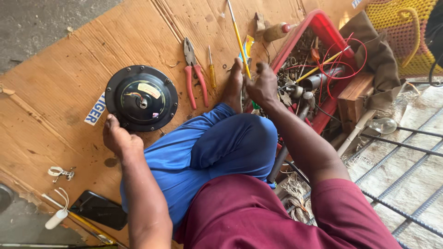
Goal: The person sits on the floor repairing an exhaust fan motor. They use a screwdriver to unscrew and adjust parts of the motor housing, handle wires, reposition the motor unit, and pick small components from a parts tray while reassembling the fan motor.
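Two hands are at work over a sheet of brown cardboard (60,83) on the floor, and nearest the camera are the person's maroon sleeves and a bent knee in blue trousers (217,147). The left hand (121,138) rests curled against the near rim of a round black motor housing (141,97), touching it rather than gripping. That housing lies flat, its short shaft pointing up toward the camera, so its axis stands upright and it has no long side. It looks like heavy, stiff metal, with a smooth domed face; the bolted outer rim would give the surest hold, probably with both hands. Farther out, the right hand (261,85) is closed around the lower end of a long yellow-handled screwdriver (238,37), whose long axis runs away from the person, tilted slightly left, with the metal tip farthest. It seems light and rigid. Red-handled pliers (194,74) and a small screwdriver (212,71) lie between housing and hand; a red tray (318,23) of parts sits beyond.
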Demonstrator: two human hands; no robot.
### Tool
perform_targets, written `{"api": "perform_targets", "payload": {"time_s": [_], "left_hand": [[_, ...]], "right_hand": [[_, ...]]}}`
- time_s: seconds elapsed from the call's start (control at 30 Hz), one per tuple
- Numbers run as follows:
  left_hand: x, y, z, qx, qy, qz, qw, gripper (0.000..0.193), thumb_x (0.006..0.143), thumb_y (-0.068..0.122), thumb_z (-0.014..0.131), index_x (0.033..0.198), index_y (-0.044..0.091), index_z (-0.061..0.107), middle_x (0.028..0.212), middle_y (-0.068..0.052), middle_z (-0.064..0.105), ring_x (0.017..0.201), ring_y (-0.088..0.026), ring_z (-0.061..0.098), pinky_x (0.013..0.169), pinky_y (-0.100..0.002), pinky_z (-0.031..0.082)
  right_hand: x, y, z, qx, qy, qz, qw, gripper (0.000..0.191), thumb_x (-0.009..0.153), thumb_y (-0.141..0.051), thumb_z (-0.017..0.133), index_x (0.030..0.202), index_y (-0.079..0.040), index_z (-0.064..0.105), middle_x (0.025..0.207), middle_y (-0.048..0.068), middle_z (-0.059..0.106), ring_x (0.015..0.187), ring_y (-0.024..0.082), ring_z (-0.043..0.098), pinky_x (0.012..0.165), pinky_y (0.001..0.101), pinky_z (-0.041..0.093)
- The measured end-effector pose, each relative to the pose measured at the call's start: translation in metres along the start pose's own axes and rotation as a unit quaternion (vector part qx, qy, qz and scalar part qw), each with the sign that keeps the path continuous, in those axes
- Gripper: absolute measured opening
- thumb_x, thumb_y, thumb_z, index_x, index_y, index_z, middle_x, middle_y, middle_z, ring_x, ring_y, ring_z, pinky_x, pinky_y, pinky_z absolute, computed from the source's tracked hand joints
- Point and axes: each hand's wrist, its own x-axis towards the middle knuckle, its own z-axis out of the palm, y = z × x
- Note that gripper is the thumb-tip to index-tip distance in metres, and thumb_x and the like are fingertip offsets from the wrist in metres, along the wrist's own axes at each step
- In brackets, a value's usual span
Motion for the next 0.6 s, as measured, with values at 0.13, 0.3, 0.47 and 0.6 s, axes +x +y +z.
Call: {"api": "perform_targets", "payload": {"time_s": [0.13, 0.3, 0.47, 0.6], "left_hand": [[-0.007, -0.004, 0.002, -0.109, -0.041, -0.080, 0.990, 0.038, 0.096, 0.018, 0.067, 0.126, -0.005, 0.065, 0.128, -0.016, 0.071, 0.114, -0.029, 0.071, 0.100, -0.044, 0.061], [-0.013, -0.005, -0.003, -0.099, -0.016, -0.089, 0.991, 0.030, 0.093, 0.016, 0.074, 0.120, 0.003, 0.071, 0.115, -0.008, 0.074, 0.104, -0.021, 0.071, 0.092, -0.037, 0.059], [-0.011, -0.007, -0.008, -0.095, -0.002, -0.108, 0.990, 0.022, 0.090, 0.013, 0.077, 0.110, 0.004, 0.073, 0.097, -0.002, 0.073, 0.087, -0.017, 0.067, 0.073, -0.033, 0.051], [-0.007, -0.010, -0.013, -0.112, 0.003, -0.116, 0.987, 0.020, 0.090, 0.011, 0.078, 0.107, 0.004, 0.073, 0.100, -0.003, 0.073, 0.092, -0.017, 0.069, 0.081, -0.033, 0.056]], "right_hand": [[-0.008, -0.043, 0.021, 0.316, -0.059, -0.050, 0.946, 0.019, 0.099, -0.011, 0.074, 0.112, 0.003, 0.073, 0.100, 0.015, 0.077, 0.093, 0.022, 0.072, 0.084, 0.0348, 0.059], [-0.013, -0.113, 0.082, 0.434, -0.204, 0.029, 0.877, 0.021, 0.095, -0.005, 0.067, 0.114, 0.000, 0.071, 0.098, 0.007, 0.075, 0.082, 0.013, 0.073, 0.073, 0.0285, 0.066], [-0.019, -0.145, 0.111, 0.317, -0.134, -0.035, 0.938, 0.021, 0.090, -0.003, 0.070, 0.111, -0.003, 0.074, 0.097, 0.010, 0.076, 0.085, 0.015, 0.075, 0.075, 0.0299, 0.063], [-0.022, -0.158, 0.120, 0.222, -0.093, -0.144, 0.960, 0.023, 0.083, -0.003, 0.076, 0.106, -0.004, 0.077, 0.095, 0.013, 0.076, 0.086, 0.024, 0.074, 0.079, 0.0361, 0.058]]}}
